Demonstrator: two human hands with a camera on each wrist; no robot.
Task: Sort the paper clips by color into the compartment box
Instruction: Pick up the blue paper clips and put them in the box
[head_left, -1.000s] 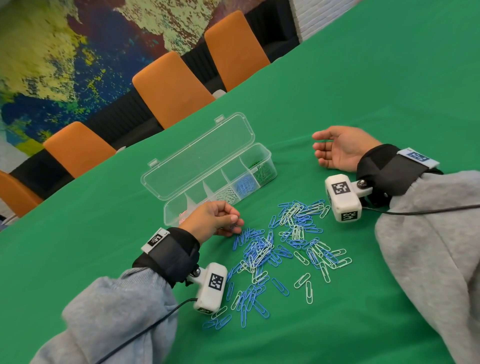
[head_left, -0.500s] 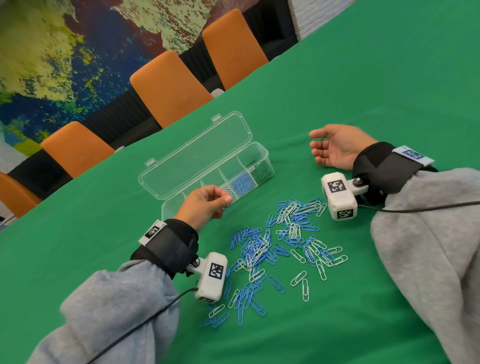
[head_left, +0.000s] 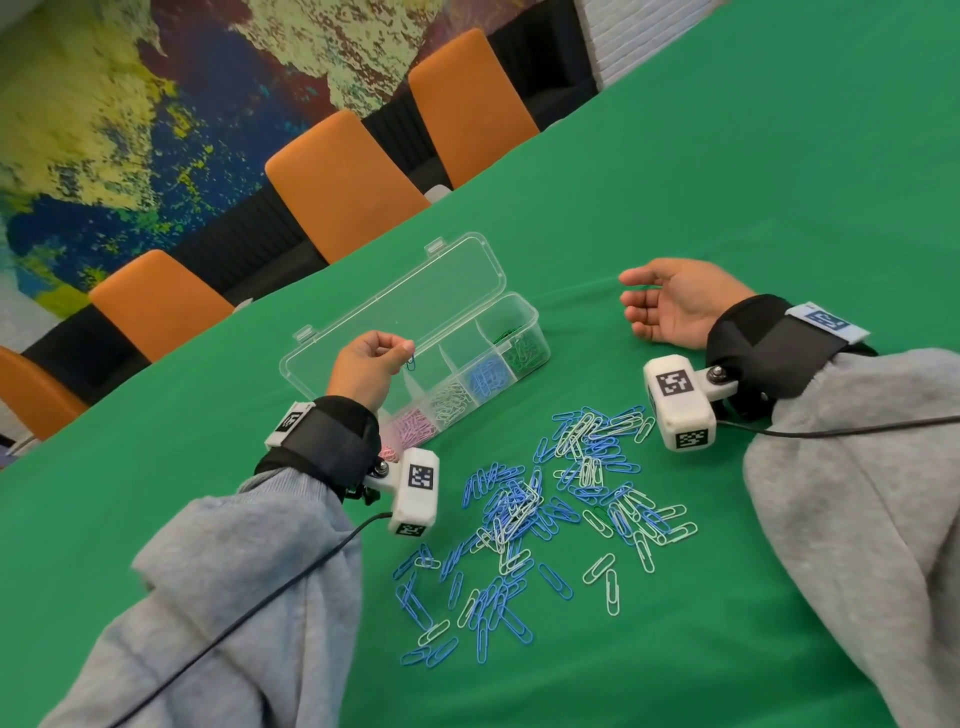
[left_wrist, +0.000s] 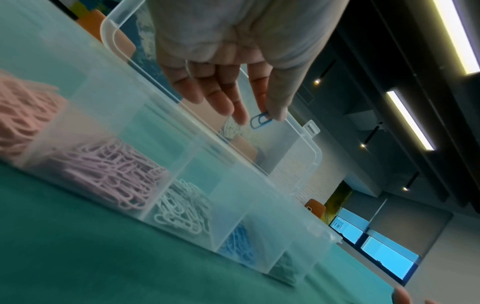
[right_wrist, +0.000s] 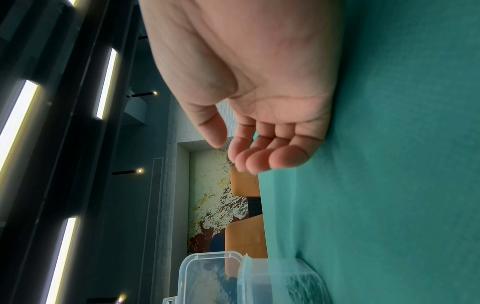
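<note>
Paper clip (head_left: 411, 362), blue, pinched in the left hand (head_left: 366, 364) over the compartment box (head_left: 511, 312)!
Carry it toward 2 o'clock, release above the blue compartment (head_left: 485, 376); right hand (head_left: 670, 306) rests, fingers loosely apart.

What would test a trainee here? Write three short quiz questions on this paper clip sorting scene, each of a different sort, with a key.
1. True or false: the right hand pinches a paper clip.
2. The blue paper clip in the left hand belongs in which section of the compartment box?
A. with the pink clips
B. with the white clips
C. with the blue clips
3. Fill in: the loose pile of clips on the green table holds blue and ____ clips.

Key: 1 false; 2 C; 3 white.
</note>
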